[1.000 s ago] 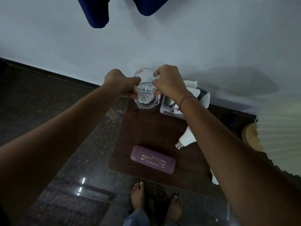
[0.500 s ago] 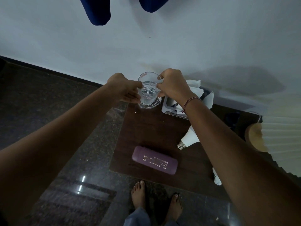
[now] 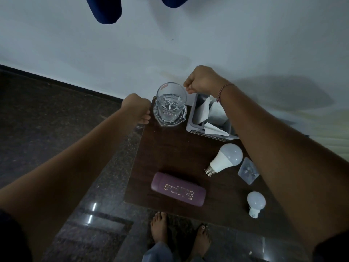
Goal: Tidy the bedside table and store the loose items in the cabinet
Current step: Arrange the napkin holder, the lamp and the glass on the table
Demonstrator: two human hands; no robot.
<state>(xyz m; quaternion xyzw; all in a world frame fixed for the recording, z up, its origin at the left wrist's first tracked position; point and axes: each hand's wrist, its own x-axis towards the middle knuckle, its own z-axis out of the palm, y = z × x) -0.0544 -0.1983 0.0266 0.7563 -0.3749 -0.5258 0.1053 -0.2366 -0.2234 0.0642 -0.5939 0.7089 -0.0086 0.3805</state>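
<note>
A clear glass (image 3: 171, 103) with water stands on a glass saucer (image 3: 157, 119) at the back left corner of the dark wooden bedside table (image 3: 170, 152). My left hand (image 3: 137, 107) hovers just left of the saucer with curled fingers, a small gap between them. My right hand (image 3: 202, 80) is a loose fist right beside the glass's rim; its fingertips are hidden. On the table lie a purple spectacle case (image 3: 178, 189), a large white bulb (image 3: 225, 159), a small white bulb (image 3: 255, 203) and a clear plastic packet (image 3: 247, 172).
A grey box (image 3: 190, 118) with crumpled white papers stands behind the bulbs, under my right forearm. The white wall runs close behind the table. Dark polished floor lies left and in front, with my bare feet (image 3: 179, 233) at the table's front edge. Blue cloth (image 3: 105, 10) hangs overhead.
Both hands held the glass before; now they have let go and drawn apart to either side, while the glass stands alone on its saucer.
</note>
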